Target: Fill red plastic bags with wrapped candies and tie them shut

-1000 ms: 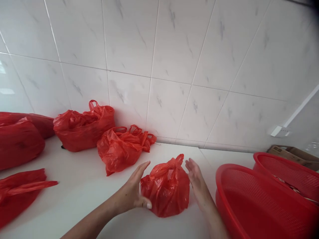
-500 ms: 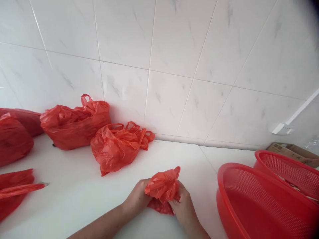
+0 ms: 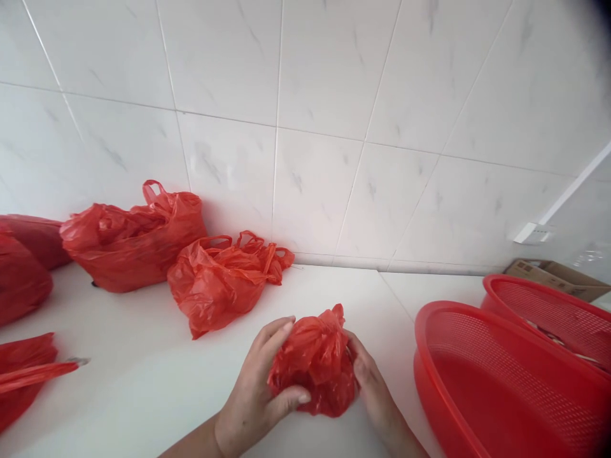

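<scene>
Low over the white tabletop, a small red plastic bag (image 3: 317, 362) sits between my two hands, its top bunched up and something inside that I cannot make out. My left hand (image 3: 258, 381) cups its left side, with the thumb across the front and the fingers behind. Against the bag's right side presses my right hand (image 3: 375, 394), its fingers curved round and partly hidden behind the plastic.
Red plastic bags, one larger and filled (image 3: 136, 242), one crumpled (image 3: 222, 280), stand along the tiled wall. More lie at the left edge. On the right are red perforated baskets (image 3: 439, 369) and a cardboard box (image 3: 558, 277).
Both hands have shifted from the bunched top to the bag's sides and spread wider round it. The bag now looks fuller and rounder. The view has moved slightly right.
</scene>
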Tool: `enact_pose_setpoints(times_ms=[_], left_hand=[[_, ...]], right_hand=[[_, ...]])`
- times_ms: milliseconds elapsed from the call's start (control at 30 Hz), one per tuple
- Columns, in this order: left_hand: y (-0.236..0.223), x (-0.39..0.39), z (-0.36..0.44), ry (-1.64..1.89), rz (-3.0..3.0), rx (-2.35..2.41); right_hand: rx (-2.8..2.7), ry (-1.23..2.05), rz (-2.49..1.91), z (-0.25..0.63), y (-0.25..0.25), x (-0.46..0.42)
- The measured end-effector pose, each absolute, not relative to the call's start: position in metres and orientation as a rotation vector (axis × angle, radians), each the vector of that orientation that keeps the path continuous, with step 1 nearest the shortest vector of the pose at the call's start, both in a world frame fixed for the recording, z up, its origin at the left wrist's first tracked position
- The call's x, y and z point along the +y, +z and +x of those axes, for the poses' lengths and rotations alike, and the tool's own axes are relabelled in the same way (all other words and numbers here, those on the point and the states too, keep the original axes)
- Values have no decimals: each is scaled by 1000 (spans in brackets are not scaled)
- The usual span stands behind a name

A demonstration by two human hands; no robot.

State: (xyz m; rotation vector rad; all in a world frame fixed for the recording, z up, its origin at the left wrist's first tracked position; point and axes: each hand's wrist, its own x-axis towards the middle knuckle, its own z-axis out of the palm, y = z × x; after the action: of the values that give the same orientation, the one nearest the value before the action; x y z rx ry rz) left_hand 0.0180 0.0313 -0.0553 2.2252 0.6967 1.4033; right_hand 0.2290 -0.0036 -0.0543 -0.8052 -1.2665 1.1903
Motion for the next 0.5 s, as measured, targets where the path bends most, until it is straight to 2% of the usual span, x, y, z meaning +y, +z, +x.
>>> enact_pose_setpoints(times_ms=[167,333,500], left_hand=[[-35,24,22,1383,2521,594],[-37,16,23,1291,2750,460],[-40,9,26,1234,2771,228]], right_hand=[[-1079,1245,-790,235,-50,5],[-883,1352,-782,238,-47,12],[-777,1179,-996,251,-61,19]])
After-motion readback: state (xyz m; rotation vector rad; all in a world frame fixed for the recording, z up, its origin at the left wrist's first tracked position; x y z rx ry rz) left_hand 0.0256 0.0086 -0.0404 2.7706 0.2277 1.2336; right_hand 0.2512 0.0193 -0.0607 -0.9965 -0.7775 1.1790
